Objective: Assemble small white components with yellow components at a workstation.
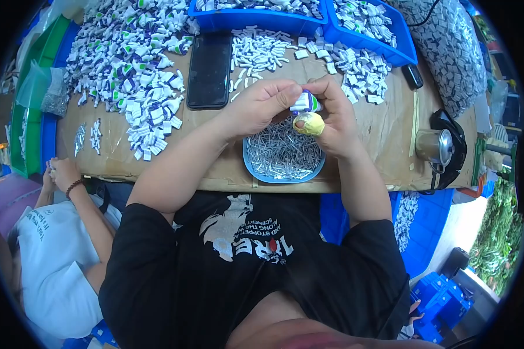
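bright, even daylight fills the scene, with only soft, faint shadows under the hands and along the cardboard-covered table (384, 134). the fisheye lens bends straight edges toward the rim and leaves a black circular border, and the corners look darker and softer. the centre is fairly sharp, while a metal cup (434, 146) at right shows slight glare.

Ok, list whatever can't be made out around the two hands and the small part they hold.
Head view only:
- small white-and-purple part: mostly covered by left hand and right hand; shape unclear.
- yellow wrap on thumb: material too blurred to tell.
- thin metal pieces in blue tray: too small to identify.
- blue bins: cut off by top edge.
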Tool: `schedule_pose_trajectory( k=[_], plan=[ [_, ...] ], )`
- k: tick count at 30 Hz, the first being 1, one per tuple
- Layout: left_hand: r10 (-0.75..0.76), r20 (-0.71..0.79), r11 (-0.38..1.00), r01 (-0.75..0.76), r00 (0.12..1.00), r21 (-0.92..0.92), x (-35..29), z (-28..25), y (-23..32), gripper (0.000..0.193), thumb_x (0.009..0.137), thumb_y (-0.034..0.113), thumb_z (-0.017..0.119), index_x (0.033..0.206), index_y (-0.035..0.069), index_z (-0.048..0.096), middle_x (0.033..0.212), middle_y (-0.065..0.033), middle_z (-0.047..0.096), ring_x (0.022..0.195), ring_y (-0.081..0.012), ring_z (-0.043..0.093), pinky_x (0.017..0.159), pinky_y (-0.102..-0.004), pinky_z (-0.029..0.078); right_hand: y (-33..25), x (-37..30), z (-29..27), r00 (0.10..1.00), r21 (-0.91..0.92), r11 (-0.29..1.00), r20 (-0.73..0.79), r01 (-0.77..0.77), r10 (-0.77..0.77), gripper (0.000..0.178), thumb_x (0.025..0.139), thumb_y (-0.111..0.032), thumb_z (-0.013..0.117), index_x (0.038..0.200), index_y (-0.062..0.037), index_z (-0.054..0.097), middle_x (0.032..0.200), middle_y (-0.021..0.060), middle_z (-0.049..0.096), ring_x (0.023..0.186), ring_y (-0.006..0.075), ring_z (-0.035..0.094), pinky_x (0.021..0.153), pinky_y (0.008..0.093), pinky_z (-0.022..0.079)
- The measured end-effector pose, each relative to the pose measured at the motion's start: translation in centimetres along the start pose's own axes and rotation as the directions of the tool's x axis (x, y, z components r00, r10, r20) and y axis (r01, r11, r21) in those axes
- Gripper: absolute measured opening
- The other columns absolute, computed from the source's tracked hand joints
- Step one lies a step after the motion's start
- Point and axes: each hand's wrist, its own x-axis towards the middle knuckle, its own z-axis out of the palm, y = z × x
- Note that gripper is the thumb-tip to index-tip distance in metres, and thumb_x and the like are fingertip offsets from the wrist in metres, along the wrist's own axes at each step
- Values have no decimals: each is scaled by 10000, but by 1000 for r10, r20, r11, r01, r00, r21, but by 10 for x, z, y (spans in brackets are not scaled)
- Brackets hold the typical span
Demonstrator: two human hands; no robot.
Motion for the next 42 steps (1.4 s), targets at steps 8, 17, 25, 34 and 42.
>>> schedule_pose_trajectory(
  k=[8,17,25,34,42],
  plan=[
    [69,0,743,-51,998,667,1,-16,25,351,955,334,500,857,16,613,694,-57,580,667,-131,542,626,-272,432,-9,7,-2,997,-643,762,14,69,-78,370,726,-162,781,989,-13,568,847,44,605,768,107,567,680,253,448],
    [690,-119,362,-198,714,911,5,-48,32,148,857,166,621,869,19,614,827,-118,605,763,-259,592,673,-336,464,-6,8,-21,946,119,962,248,-245,210,277,816,-72,674,1067,-24,565,973,41,603,805,125,583,701,247,468],
    [643,-352,-175,578,680,797,-24,-143,47,274,833,181,616,1102,130,597,1059,-119,588,937,-309,597,815,-494,458,-21,38,-27,991,478,868,-86,134,-105,877,797,-184,688,1479,-117,141,1424,241,325,1195,316,484,862,323,466],
    [554,-430,-14,524,713,852,-21,-135,51,322,788,136,669,1091,78,578,1009,-144,602,955,-335,587,801,-407,471,-21,16,8,884,-402,874,463,274,-64,402,653,-112,729,1046,-69,657,1009,79,620,969,271,543,842,381,420],
    [556,-413,677,-105,721,728,2,-74,35,275,773,218,756,856,56,549,756,22,520,630,-43,476,562,-197,397,-16,10,19,811,-610,682,583,403,43,377,546,-13,665,907,-124,664,906,-1,586,947,219,518,786,359,377]
  ],
)
